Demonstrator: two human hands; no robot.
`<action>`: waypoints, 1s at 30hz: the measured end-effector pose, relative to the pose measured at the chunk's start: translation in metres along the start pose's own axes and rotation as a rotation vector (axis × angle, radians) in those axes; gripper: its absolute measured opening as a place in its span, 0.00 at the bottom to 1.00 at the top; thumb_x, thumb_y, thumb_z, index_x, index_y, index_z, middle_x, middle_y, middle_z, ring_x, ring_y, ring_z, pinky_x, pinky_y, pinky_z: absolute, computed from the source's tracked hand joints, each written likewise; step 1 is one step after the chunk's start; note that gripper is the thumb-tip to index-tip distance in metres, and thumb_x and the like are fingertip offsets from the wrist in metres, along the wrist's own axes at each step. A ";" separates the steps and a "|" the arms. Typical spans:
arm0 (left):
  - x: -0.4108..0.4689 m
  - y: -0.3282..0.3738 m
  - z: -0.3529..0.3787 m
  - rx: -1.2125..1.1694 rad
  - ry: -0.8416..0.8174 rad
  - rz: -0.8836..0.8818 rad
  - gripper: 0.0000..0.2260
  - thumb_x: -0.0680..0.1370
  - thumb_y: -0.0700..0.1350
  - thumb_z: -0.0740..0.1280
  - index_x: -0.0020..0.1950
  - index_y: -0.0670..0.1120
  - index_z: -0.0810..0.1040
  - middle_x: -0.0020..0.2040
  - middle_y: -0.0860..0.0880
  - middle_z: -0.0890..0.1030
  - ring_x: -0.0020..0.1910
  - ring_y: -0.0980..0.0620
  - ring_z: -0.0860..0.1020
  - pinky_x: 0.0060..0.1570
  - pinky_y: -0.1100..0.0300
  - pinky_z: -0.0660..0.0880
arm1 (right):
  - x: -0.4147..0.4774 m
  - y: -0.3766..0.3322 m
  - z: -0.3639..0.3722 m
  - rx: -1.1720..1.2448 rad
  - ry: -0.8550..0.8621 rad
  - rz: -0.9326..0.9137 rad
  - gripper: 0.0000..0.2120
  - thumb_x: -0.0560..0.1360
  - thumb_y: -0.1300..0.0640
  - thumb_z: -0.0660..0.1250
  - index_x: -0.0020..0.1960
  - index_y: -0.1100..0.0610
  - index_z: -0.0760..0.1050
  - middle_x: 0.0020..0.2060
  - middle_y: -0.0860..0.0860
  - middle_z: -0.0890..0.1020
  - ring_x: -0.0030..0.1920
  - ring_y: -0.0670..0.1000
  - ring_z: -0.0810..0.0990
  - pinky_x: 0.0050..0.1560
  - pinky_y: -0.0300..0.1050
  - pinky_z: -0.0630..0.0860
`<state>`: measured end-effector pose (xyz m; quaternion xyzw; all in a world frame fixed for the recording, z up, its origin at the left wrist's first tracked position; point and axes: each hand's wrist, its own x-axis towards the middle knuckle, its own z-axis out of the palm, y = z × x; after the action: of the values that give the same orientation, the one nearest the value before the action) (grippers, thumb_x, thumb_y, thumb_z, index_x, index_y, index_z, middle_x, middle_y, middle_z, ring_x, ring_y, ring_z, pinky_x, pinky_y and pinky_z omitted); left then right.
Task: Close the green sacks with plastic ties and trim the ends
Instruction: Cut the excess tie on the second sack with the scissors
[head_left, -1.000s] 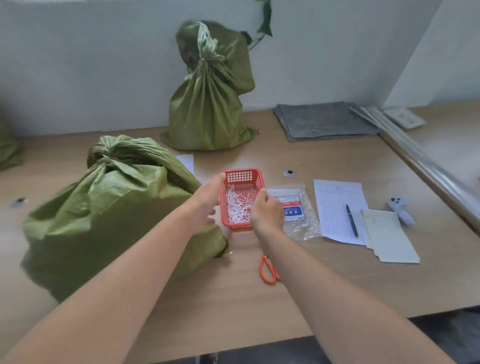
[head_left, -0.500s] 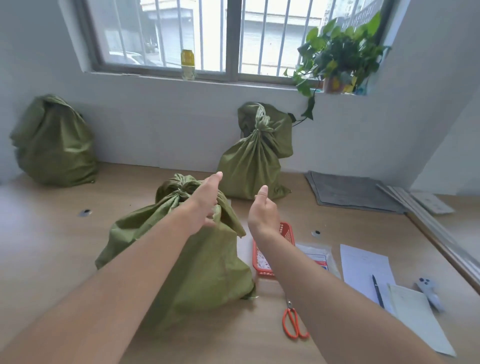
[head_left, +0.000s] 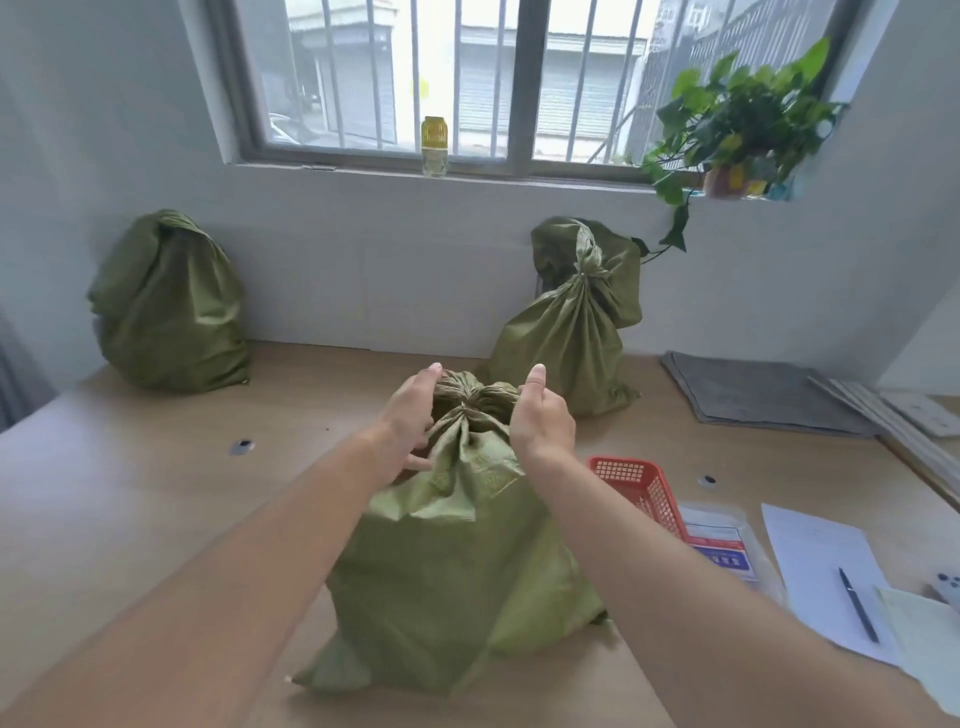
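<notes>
A green sack (head_left: 452, 566) stands upright on the wooden table (head_left: 156, 483) right in front of me, its top gathered into a bunched neck (head_left: 470, 402). My left hand (head_left: 408, 423) curls around the left side of that neck. My right hand (head_left: 543, 415) presses on the right side, fingers closed and thumb up. No plastic tie shows in either hand. A red basket (head_left: 641, 486) sits just right of the sack, partly behind my right forearm. The scissors are out of sight.
Two more green sacks lean on the wall, one at the back left (head_left: 166, 306) and a tied one at the back right (head_left: 571, 322). A clear packet (head_left: 724, 545), paper with a pen (head_left: 857, 603) and a grey cloth (head_left: 753, 395) lie to the right.
Both hands left the red basket and rose to the near sack's neck. The sack went from slumped to upright with its top gathered. My view tilted up toward the window.
</notes>
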<state>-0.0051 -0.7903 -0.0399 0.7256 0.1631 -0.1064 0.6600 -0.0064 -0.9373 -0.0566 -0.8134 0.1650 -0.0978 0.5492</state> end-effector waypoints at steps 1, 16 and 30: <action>0.005 -0.001 -0.008 0.004 -0.004 -0.007 0.26 0.84 0.64 0.55 0.78 0.54 0.66 0.70 0.39 0.72 0.62 0.40 0.73 0.66 0.36 0.74 | 0.001 -0.002 0.008 -0.012 -0.002 0.011 0.32 0.86 0.39 0.43 0.58 0.57 0.81 0.59 0.57 0.82 0.65 0.60 0.76 0.65 0.52 0.67; 0.110 0.001 -0.005 0.027 -0.033 -0.087 0.26 0.83 0.65 0.56 0.71 0.48 0.74 0.75 0.44 0.68 0.64 0.41 0.73 0.49 0.48 0.80 | 0.091 0.007 0.060 -0.027 -0.141 0.242 0.28 0.86 0.41 0.46 0.56 0.59 0.77 0.49 0.52 0.77 0.53 0.56 0.76 0.55 0.61 0.83; 0.182 -0.016 0.000 0.047 -0.290 -0.458 0.41 0.78 0.75 0.49 0.66 0.40 0.73 0.57 0.37 0.82 0.50 0.41 0.80 0.54 0.49 0.80 | 0.143 0.015 0.098 -0.140 -0.450 0.434 0.29 0.85 0.41 0.50 0.75 0.59 0.69 0.59 0.55 0.76 0.45 0.52 0.75 0.35 0.45 0.79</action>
<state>0.1573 -0.7712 -0.1215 0.6623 0.2241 -0.3593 0.6181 0.1566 -0.9116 -0.1109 -0.7962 0.2154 0.2157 0.5226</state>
